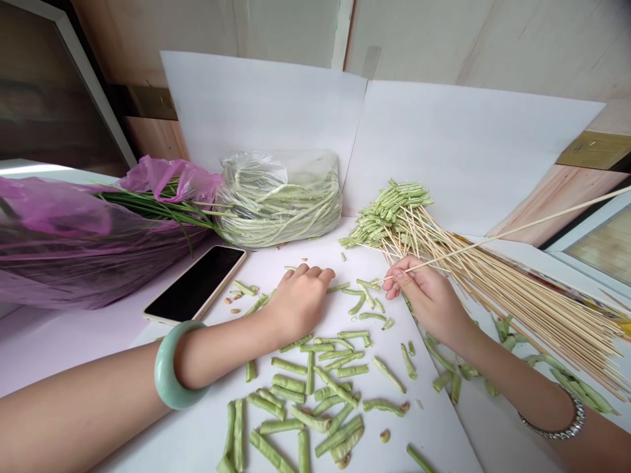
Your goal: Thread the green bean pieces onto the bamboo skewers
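My right hand [419, 289] pinches a thin wooden skewer [493, 238] near its tip, which points left; its long end reaches the right edge. No bean piece shows on it. My left hand [303, 295] is palm down with curled fingers over the white sheet, beside a green bean piece [338, 287] at its fingertips; what its fingers grip is hidden. Cut bean pieces [315, 384] lie scattered below and between my hands. Behind my right hand, a pile of skewers [517, 289] has bean pieces [394, 207] threaded on the far ends.
A clear bag of long beans [286, 203] stands at the back. To the left are a black-screened phone [197, 282] and a purple bag [64, 243] with green stalks. White boards [453, 144] stand behind. More bean pieces [572, 384] lie at the right.
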Tool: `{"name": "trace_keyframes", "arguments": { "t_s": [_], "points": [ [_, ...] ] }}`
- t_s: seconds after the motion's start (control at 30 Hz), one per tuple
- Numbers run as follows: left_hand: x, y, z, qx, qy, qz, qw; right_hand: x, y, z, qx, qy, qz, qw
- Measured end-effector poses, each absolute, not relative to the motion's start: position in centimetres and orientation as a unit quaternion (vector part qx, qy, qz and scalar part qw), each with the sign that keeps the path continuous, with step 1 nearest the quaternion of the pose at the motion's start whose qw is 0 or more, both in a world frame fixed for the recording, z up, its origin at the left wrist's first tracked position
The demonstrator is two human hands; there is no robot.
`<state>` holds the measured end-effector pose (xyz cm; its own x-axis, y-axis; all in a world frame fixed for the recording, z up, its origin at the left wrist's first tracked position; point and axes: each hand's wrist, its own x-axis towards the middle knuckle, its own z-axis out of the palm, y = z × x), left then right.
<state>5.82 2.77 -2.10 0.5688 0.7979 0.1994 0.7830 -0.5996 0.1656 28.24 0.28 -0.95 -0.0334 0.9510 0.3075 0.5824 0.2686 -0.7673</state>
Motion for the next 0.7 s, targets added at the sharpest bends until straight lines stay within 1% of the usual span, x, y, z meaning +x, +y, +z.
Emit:
{"name": "trace_keyframes", "arguments": {
  "t_s": [0.17,0.27,0.33,0.4,0.5,0.57,0.63,0.7],
  "points": [
    [5.7,2.7,-1.6,0.881,0.451,0.142,0.002,28.2,0.1,-0.8,-0.554,-0.671,0.244,0.427],
    [5.7,2.5,-1.2,0.868,0.437,0.230,0.050,28.0,-0.4,-0.5,-0.542,-0.654,0.263,0.457],
    [5.8,2.5,-1.2,0.844,0.411,0.321,0.130,27.8,-0.7,-0.3,-0.526,-0.636,0.282,0.489],
    [6.0,2.6,-1.3,0.797,0.382,0.399,0.245,27.5,-1.0,-0.3,-0.503,-0.617,0.312,0.519],
    [6.4,2.9,-1.7,0.674,0.352,0.461,0.458,27.0,-1.4,-0.4,-0.467,-0.585,0.365,0.554],
    [6.7,3.0,-1.9,0.581,0.320,0.480,0.574,26.6,-1.6,-0.6,-0.448,-0.560,0.391,0.576],
    [6.8,3.1,-1.9,0.512,0.289,0.493,0.641,26.1,-1.8,-0.8,-0.435,-0.537,0.412,0.594],
    [6.8,3.0,-1.8,0.473,0.267,0.495,0.678,25.7,-2.0,-0.9,-0.425,-0.517,0.432,0.604]
  ]
}}
